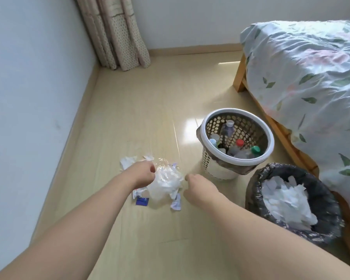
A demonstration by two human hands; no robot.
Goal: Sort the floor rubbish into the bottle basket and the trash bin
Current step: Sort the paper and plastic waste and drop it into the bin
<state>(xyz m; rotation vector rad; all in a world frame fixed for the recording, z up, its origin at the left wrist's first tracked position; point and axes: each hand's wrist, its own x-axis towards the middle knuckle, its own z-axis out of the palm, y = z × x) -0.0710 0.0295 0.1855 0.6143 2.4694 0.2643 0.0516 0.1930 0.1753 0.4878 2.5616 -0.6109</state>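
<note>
A heap of rubbish lies on the floor: a crumpled clear plastic bag (166, 182), white paper scraps (127, 159), a blue wrapper (142, 201) and a pale purple scrap (176, 205). My left hand (142, 174) is closed on the left side of the plastic bag. My right hand (196, 188) hovers just right of the bag with fingers curled and nothing in it. The white perforated bottle basket (269, 138) holds several capped bottles. The trash bin (257, 190), lined with a dark bag, holds white paper and plastic.
A bed (311, 77) with a floral cover and wooden frame runs along the right, close behind the basket and bin. A wall (28, 98) bounds the left side. A curtain (117, 33) hangs in the far corner.
</note>
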